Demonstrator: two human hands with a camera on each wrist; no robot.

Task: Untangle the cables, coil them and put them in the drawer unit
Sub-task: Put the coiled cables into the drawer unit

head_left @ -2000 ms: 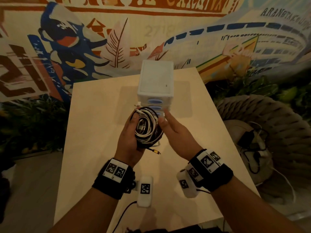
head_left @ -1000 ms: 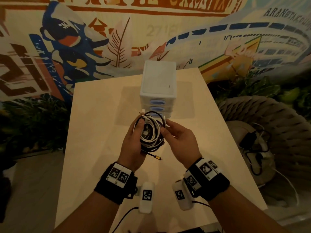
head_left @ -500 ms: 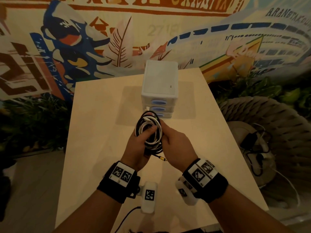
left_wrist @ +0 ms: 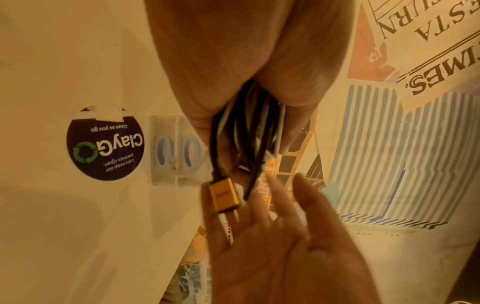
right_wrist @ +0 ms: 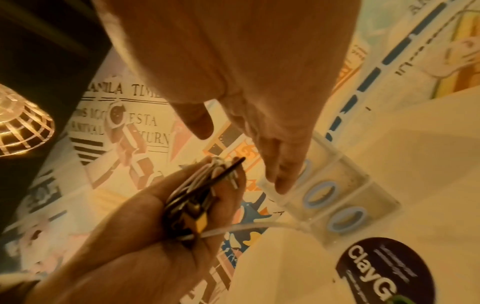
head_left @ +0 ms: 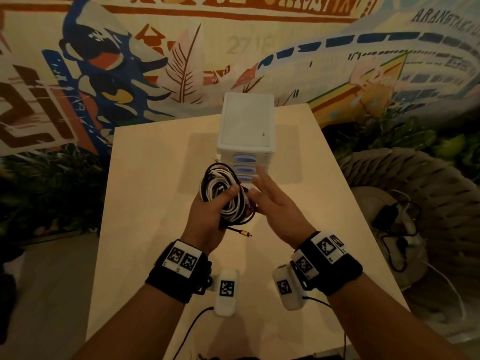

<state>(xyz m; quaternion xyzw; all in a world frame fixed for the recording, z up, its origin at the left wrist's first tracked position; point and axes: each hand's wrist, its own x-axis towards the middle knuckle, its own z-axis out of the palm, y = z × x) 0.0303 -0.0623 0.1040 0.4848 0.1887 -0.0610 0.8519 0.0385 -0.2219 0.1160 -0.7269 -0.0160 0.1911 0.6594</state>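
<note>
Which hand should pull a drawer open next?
Right. The right hand is open, fingers reaching toward the drawer unit fronts. The left hand grips the cable coil.

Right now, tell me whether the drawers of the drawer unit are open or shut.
Shut. All three drawer fronts sit flush in the drawer unit; none is pulled out. The right hand reaches toward them.

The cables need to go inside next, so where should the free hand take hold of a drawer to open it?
By a blue oval handle on the drawer unit front, from the near side: the recesses face the open right hand.
</note>
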